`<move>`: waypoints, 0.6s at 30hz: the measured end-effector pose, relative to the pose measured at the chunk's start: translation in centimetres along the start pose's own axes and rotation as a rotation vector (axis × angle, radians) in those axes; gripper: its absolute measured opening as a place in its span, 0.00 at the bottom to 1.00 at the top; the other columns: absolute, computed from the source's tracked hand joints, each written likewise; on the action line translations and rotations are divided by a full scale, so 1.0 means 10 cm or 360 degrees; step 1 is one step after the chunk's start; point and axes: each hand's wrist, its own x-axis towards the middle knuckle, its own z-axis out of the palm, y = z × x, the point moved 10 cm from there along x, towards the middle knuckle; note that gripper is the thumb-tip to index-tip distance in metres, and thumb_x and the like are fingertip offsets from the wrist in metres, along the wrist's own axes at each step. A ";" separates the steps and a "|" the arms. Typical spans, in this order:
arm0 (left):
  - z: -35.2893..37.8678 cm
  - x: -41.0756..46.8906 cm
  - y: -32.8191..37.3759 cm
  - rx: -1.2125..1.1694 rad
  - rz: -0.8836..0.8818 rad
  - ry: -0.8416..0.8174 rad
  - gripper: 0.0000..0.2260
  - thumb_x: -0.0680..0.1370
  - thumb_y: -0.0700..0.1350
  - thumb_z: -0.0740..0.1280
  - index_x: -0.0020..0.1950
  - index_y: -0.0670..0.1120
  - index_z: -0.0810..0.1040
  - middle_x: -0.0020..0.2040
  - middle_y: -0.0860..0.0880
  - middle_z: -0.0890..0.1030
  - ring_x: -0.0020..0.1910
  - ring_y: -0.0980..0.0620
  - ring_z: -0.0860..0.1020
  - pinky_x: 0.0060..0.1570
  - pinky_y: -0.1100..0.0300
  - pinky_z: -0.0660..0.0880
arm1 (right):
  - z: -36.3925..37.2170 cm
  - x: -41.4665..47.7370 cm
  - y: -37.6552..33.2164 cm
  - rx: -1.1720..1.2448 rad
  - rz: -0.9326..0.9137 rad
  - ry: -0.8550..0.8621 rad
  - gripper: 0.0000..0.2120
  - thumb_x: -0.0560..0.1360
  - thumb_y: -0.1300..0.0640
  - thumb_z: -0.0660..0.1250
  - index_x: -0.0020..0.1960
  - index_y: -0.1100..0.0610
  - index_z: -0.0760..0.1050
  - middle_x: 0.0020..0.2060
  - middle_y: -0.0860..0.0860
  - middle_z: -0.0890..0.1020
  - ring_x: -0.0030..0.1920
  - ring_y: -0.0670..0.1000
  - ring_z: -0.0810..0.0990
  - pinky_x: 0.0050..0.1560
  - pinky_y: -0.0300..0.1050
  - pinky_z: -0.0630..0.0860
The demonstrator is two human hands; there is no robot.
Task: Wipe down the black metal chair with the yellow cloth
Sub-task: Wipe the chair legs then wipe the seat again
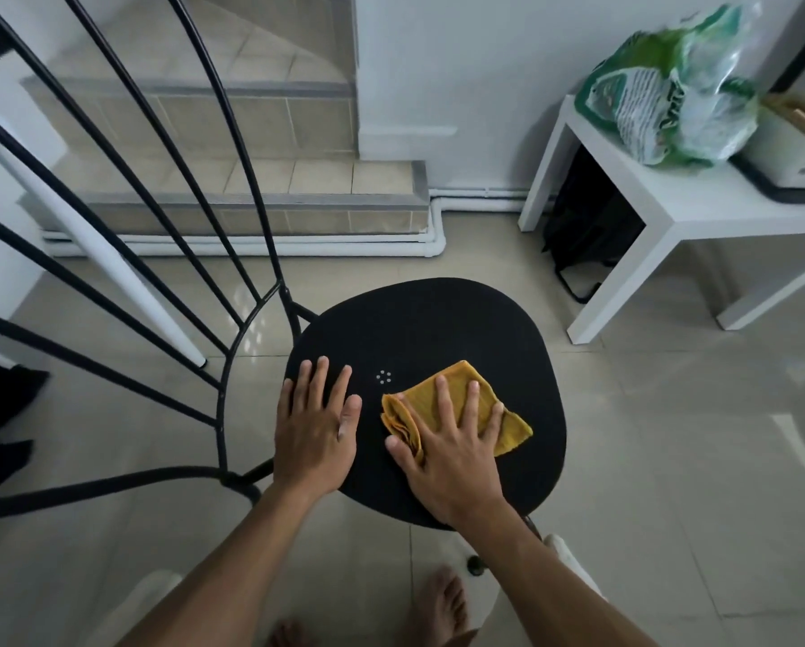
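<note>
The black metal chair's rounded seat [428, 329] fills the middle of the view, and its thin curved backrest bars [232, 147] fan out to the left. A folded yellow cloth [512, 424] lies on the near right part of the seat. My right hand [452, 445] presses flat on the cloth with its fingers spread and straight. My left hand [316, 422] rests flat on the seat's left side, fingers straight, next to a small ring of holes in the seat.
A white side table [671, 212] stands at the right with a green and white plastic bag [671, 91] on it and a black object underneath. Tiled steps [260, 179] rise behind the chair. My bare feet [442, 604] stand on the floor tiles below the seat.
</note>
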 end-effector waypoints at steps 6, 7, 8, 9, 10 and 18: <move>0.03 0.03 -0.02 -0.0065 -0.0069 -0.0216 0.37 0.74 0.67 0.29 0.79 0.55 0.49 0.80 0.50 0.44 0.77 0.53 0.36 0.75 0.50 0.37 | 0.05 -0.08 -0.23 -0.0043 -0.0278 -0.0103 0.26 0.78 0.31 0.39 0.75 0.34 0.49 0.79 0.51 0.50 0.77 0.63 0.41 0.70 0.73 0.41; 0.03 0.04 0.00 -0.0098 -0.0103 -0.0257 0.34 0.76 0.66 0.32 0.79 0.55 0.50 0.80 0.50 0.44 0.77 0.53 0.36 0.75 0.50 0.36 | 0.05 -0.09 -0.24 -0.0042 -0.0329 -0.0110 0.26 0.78 0.31 0.37 0.75 0.33 0.48 0.79 0.49 0.48 0.77 0.60 0.38 0.71 0.71 0.38; 0.02 0.05 0.02 -0.0129 -0.0142 -0.0282 0.32 0.78 0.65 0.37 0.79 0.54 0.51 0.80 0.50 0.45 0.77 0.52 0.37 0.75 0.50 0.36 | 0.04 -0.08 -0.24 0.0005 -0.0365 -0.0117 0.26 0.78 0.32 0.37 0.75 0.33 0.48 0.78 0.46 0.45 0.77 0.57 0.35 0.71 0.69 0.36; 0.00 0.05 0.05 -0.0157 -0.0178 -0.0287 0.30 0.79 0.64 0.40 0.79 0.54 0.53 0.80 0.49 0.46 0.78 0.51 0.38 0.75 0.50 0.36 | 0.01 -0.07 -0.22 0.0122 -0.0375 -0.0143 0.26 0.79 0.33 0.38 0.75 0.34 0.49 0.78 0.44 0.43 0.76 0.53 0.32 0.72 0.67 0.33; -0.02 0.05 0.09 -0.0185 -0.0196 -0.0256 0.29 0.80 0.63 0.42 0.78 0.53 0.56 0.80 0.49 0.49 0.78 0.51 0.41 0.75 0.50 0.38 | -0.04 -0.04 -0.17 0.0341 -0.0337 -0.0170 0.25 0.80 0.34 0.41 0.76 0.36 0.52 0.78 0.42 0.44 0.76 0.50 0.32 0.73 0.64 0.32; 0.03 0.17 0.89 -0.0138 0.0202 -0.0208 0.27 0.79 0.63 0.56 0.73 0.51 0.64 0.68 0.52 0.69 0.67 0.52 0.66 0.66 0.54 0.65 | -0.25 -0.13 0.87 0.0559 0.0575 0.0266 0.29 0.75 0.37 0.61 0.73 0.47 0.63 0.69 0.45 0.68 0.72 0.50 0.61 0.74 0.51 0.55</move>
